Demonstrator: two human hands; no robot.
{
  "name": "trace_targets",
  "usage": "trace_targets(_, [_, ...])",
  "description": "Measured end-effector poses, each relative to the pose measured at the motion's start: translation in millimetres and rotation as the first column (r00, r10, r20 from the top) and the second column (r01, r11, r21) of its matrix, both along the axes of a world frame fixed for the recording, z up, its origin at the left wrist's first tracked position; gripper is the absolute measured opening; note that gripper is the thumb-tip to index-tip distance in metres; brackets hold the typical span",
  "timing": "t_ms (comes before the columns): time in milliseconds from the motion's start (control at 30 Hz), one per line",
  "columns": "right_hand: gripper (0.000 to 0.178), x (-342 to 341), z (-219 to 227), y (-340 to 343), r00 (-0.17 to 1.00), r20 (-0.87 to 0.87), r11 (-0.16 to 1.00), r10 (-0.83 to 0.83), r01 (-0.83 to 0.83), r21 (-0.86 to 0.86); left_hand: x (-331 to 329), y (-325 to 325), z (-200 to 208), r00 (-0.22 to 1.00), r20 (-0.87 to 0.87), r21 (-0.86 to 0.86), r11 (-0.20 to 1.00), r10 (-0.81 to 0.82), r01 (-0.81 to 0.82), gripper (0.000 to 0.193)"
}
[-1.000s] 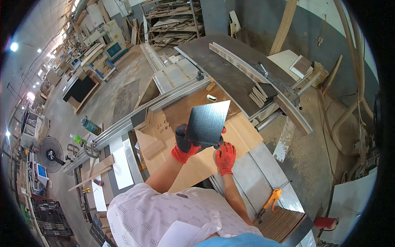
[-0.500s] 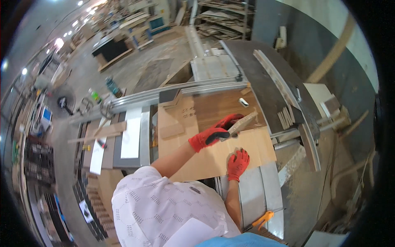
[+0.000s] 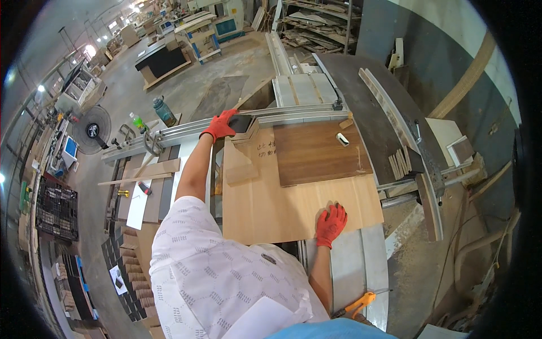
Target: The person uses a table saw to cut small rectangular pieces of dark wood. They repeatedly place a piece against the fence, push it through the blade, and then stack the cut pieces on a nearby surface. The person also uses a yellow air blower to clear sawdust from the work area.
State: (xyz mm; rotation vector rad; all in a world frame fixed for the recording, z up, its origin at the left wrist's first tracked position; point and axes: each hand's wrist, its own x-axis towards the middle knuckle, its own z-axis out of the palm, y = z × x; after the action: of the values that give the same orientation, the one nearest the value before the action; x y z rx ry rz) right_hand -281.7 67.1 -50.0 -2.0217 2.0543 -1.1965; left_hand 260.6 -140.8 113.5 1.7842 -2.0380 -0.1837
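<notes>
Left hand on a dark panel, right hand flat on pale wood.
The dark panel (image 3: 241,123) tops a small stack beside the metal rail (image 3: 189,131); whether the left hand (image 3: 219,125) grips it, I cannot tell. The right hand (image 3: 331,224), grasping nothing, rests loosely spread on the pale board (image 3: 257,206).

Round fan (image 3: 92,129), left; black plastic pallet (image 3: 57,208), nearer. Teal bottle (image 3: 164,112), green bottle (image 3: 137,122), right of fan. Stacked boards (image 3: 314,27), far.
</notes>
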Motion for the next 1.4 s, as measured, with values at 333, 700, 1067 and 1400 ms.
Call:
trace_targets(333, [0.032, -1, 2, 1, 1.000, 0.000, 1.000, -0.008, 0.008, -0.001, 17, -35, -47, 0.974, -0.181, 0.152, 0.974, -0.136, 0.165, 0.093])
trace_targets(700, [0.029, -2, 6, 1, 1.000, -0.022, 1.000, -0.008, 0.007, -0.004, -23, -35, -39, 0.985, -0.151, 0.250, 0.967, 0.087, -0.047, 0.108])
trace_targets(1067, [0.027, -3, -9, 2, 0.997, -0.016, 0.997, 0.071, -0.071, -0.038, -77, -55, 5, 0.915, 0.230, 0.162, 0.914, 0.330, -0.371, 0.119])
trace_targets(1400, [0.029, -14, -15, -8, 0.989, -0.093, 0.989, 0.115, -0.105, 0.100, -93, -116, -29, 0.769, 0.383, 0.244, 0.746, 0.512, -0.619, 0.079])
